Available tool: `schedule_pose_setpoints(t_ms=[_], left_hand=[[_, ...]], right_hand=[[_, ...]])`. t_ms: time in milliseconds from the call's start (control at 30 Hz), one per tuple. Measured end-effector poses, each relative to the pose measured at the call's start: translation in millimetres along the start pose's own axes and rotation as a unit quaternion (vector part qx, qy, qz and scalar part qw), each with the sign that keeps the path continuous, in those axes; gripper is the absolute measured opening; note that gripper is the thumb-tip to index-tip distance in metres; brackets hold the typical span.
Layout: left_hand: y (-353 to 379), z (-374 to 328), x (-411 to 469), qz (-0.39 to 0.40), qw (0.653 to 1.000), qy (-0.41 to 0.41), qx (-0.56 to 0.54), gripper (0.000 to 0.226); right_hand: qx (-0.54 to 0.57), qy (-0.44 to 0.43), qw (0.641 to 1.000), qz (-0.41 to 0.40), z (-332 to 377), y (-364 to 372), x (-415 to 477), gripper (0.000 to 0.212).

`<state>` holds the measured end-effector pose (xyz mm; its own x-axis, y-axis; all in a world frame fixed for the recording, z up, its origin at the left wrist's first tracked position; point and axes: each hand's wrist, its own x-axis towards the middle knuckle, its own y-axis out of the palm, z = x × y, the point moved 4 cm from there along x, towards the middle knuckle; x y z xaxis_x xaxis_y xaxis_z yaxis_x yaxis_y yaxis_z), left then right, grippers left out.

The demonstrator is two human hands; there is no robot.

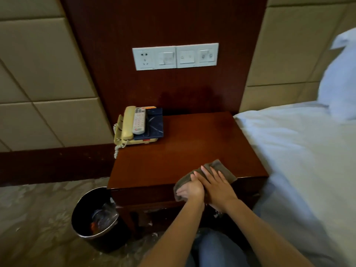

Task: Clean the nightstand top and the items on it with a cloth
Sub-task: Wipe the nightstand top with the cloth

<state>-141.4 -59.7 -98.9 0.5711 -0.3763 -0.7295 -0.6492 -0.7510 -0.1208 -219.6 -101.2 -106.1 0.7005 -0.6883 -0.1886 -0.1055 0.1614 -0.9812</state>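
Note:
A brown-grey cloth (221, 167) lies over the front edge of the dark wooden nightstand top (183, 147), right of centre. My right hand (215, 186) lies on top of the cloth, fingers stretched toward the back left, thumb side wrapped around it. My left hand (189, 191) holds the cloth's hanging end just below the front edge, partly under my right fingers. At the back left corner stands a beige telephone (126, 128). A dark blue box (155, 125) rests on the telephone, and a white remote (139, 122) lies on top.
A black waste bin (92, 214) with rubbish in it stands on the floor at the nightstand's front left. The white bed (298, 151) with a pillow (341, 83) touches the nightstand's right side. A white switch and socket panel (175, 56) is on the wall behind.

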Motion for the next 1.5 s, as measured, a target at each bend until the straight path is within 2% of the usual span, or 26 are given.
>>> schedule_pose_setpoints(t_ms=[167, 233, 300, 400, 433, 467, 533, 600, 667, 700, 767, 833, 1000, 1100, 1300, 1500], left_hand=[[18.9, 7.2, -18.4, -0.030, 0.990, 0.049, 0.132, 0.086], [18.9, 9.5, -21.9, -0.025, 0.980, 0.067, 0.183, 0.085], [17.7, 11.3, -24.9, -0.011, 0.962, 0.103, 0.252, 0.078], [9.6, 14.2, -29.7, 0.029, 0.909, 0.215, 0.357, 0.059], [4.5, 14.4, -32.9, 0.026, 0.867, 0.273, 0.417, 0.053], [-1.0, 12.8, -35.7, -0.005, 0.805, 0.345, 0.483, 0.048], [-7.4, 3.7, -38.6, -0.079, 0.660, 0.494, 0.560, 0.048], [1.3, -2.5, -34.7, -0.060, 0.527, 0.584, 0.614, 0.059], [20.9, -4.3, -24.7, -0.004, 0.391, 0.615, 0.685, 0.069], [31.3, -4.9, -19.4, 0.014, 0.342, 0.617, 0.708, 0.071], [52.9, -5.0, -10.3, 0.035, 0.295, 0.612, 0.733, 0.072], [74.8, -1.0, -5.8, 0.049, 0.288, 0.606, 0.740, 0.071], [132.2, 6.4, -9.4, 0.074, 0.335, 0.590, 0.731, 0.071], [150.9, 9.9, -12.5, 0.076, 0.355, 0.593, 0.719, 0.071], [134.7, 7.7, -7.5, 0.069, 0.317, 0.605, 0.727, 0.069], [64.4, -14.0, 20.4, 0.065, 0.306, 0.583, 0.749, 0.069]], right_hand=[[0.021, 0.017, 0.999, -0.019, -28.9, 4.2, -8.3, 0.085], [0.031, 0.022, 0.999, -0.030, -36.0, 4.6, -8.1, 0.074], [0.047, 0.030, 0.998, -0.042, -44.1, 4.8, -8.7, 0.063], [0.054, 0.053, 0.996, -0.040, -63.3, 6.7, -12.4, 0.067], [0.053, 0.062, 0.996, -0.035, -72.2, 7.5, -14.7, 0.070], [0.049, 0.074, 0.996, -0.031, -81.4, 8.1, -17.5, 0.073], [0.039, 0.094, 0.995, -0.026, -97.2, 7.8, -23.4, 0.076], [0.032, 0.099, 0.994, -0.020, -105.9, 6.1, -27.1, 0.077], [0.028, 0.097, 0.995, -0.025, -108.1, 3.1, -28.6, 0.075], [0.025, 0.095, 0.995, -0.033, -108.7, 2.3, -29.1, 0.074], [0.011, 0.095, 0.994, -0.046, -113.6, 2.5, -29.6, 0.073], [-0.002, 0.109, 0.993, -0.046, -126.5, 2.8, -32.9, 0.072], [0.003, 0.155, 0.988, -0.017, -169.7, 1.3, -37.6, 0.075], [-0.043, 0.157, 0.987, -0.009, -180.5, 0.0, -36.8, 0.077], [-0.096, 0.137, 0.986, 0.009, -172.7, -4.9, -32.5, 0.078], [-0.041, 0.062, 0.997, 0.030, -112.1, -9.5, -4.0, 0.078]])
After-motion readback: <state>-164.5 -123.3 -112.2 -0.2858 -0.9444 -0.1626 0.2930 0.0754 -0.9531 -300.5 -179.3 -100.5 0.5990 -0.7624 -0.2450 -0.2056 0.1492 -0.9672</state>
